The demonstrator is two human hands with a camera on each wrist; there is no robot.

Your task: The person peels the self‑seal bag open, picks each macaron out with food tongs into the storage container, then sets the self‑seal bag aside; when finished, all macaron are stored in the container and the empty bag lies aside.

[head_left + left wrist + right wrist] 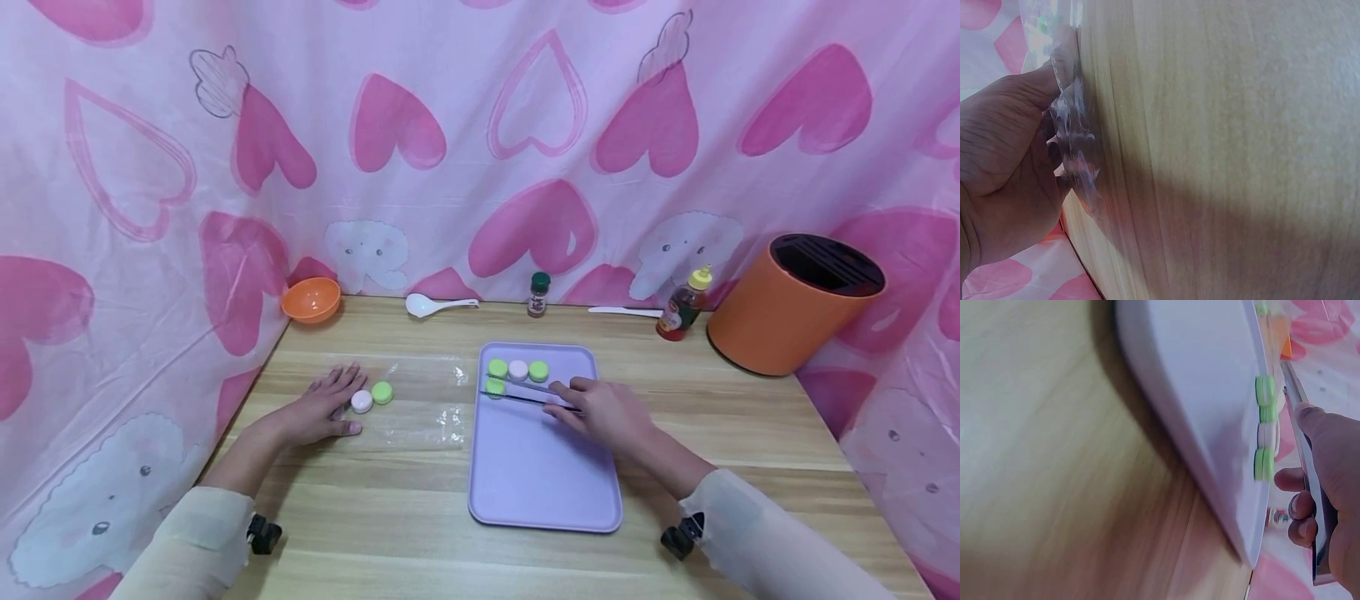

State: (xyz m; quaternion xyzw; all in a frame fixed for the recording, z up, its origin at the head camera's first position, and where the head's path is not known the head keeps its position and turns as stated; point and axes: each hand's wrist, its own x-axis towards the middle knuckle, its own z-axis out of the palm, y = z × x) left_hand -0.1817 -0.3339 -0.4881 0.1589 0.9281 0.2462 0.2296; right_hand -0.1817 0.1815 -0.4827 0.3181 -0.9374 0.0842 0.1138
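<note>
left hand (pixel 327 405): palm down, fingers straight and spread forward, thumb out to the right; gripping nothing, laid on the left end of the clear film (pixel 426 421), towards the desk's (pixel 375 525) left edge. forearm slants in from the near left corner.

right hand (pixel 603 410): back of the hand up, fingers and thumb closed round the tongs (pixel 534 401), which point left across the tray (pixel 543 471). forearm comes in from the near right corner.

macarons, tray: one green (pixel 498 367), one pink (pixel 518 371), one green (pixel 538 371), in a row along the far edge; a fourth, green (pixel 495 387), near the left edge, just in front of the row's left end, at the tongs' tips (whether pinched, cannot tell).

macarons, film: one pink (pixel 362 402), one green (pixel 382 392), side by side next to the left fingers.
</note>
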